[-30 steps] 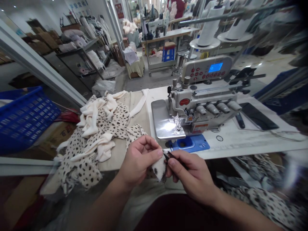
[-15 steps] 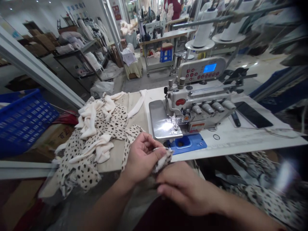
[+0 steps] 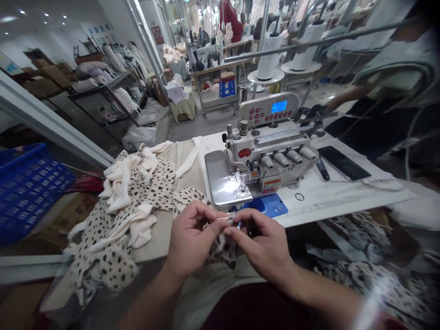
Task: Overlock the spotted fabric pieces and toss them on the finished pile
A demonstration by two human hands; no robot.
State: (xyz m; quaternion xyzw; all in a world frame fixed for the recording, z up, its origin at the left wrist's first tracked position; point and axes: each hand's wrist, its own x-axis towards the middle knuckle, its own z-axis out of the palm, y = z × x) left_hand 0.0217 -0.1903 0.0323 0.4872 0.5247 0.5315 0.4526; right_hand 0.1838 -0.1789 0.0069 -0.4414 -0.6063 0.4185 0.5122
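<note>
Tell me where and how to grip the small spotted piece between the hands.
Probably pinch the small spotted piece by its hanging lower end, coming from below: the left hand and right hand crowd its top, while that limp end dangles beneath them.

I see a dark maroon garment [image 3: 254, 309] on this person, plain across the front, its folds lost in shadow. A scrap of similar maroon, perhaps a sleeve [image 3: 395, 322], shows by the right arm [image 3: 319, 291]. Both forearms are bare, as are the left hand [image 3: 190, 238] and right hand [image 3: 270, 243].
</note>
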